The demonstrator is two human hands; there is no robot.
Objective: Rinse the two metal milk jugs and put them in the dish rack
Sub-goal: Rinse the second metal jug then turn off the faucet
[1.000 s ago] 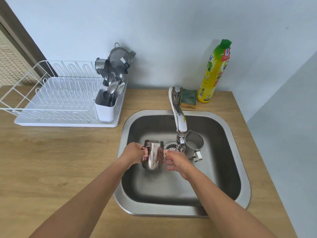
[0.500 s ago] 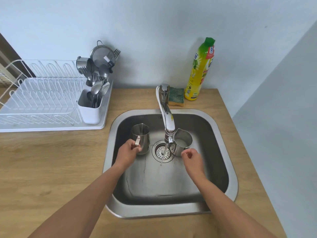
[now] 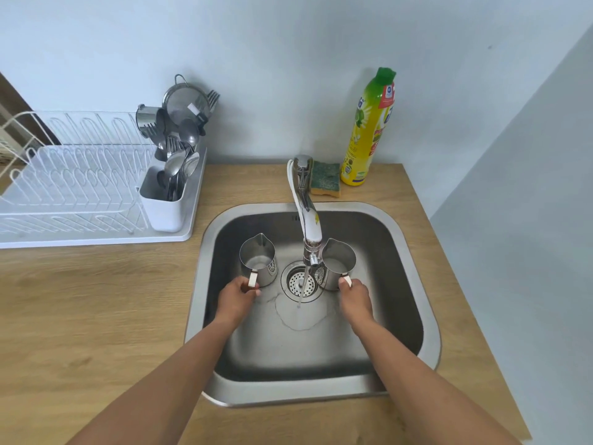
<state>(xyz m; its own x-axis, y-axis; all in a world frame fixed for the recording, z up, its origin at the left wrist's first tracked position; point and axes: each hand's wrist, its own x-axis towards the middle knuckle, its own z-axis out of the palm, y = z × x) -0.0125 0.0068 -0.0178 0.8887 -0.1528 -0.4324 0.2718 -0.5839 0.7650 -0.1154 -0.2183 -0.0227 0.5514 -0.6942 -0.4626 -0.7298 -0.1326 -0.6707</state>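
Two metal milk jugs stand upright in the steel sink [image 3: 414,284], one on each side of the drain. My left hand [image 3: 236,298] grips the handle of the left jug [image 3: 258,260]. My right hand [image 3: 356,298] grips the handle of the right jug [image 3: 338,261], which sits close beside the tap spout. A thin stream of water runs from the tap [image 3: 308,216] onto the drain [image 3: 300,282], between the jugs. The white dish rack [image 3: 73,187] stands on the counter at the left, its plate slots bare.
A white cutlery holder [image 3: 163,203] with spoons, forks and a strainer sits at the rack's right end. A green-and-yellow sponge [image 3: 325,183] and a yellow dish soap bottle [image 3: 369,130] stand behind the sink by the wall. Wooden counter [image 3: 96,300] surrounds the sink.
One second ago both hands held one jug together. My left hand has since set it upright left of the drain, and my right hand has moved onto the right jug's handle.
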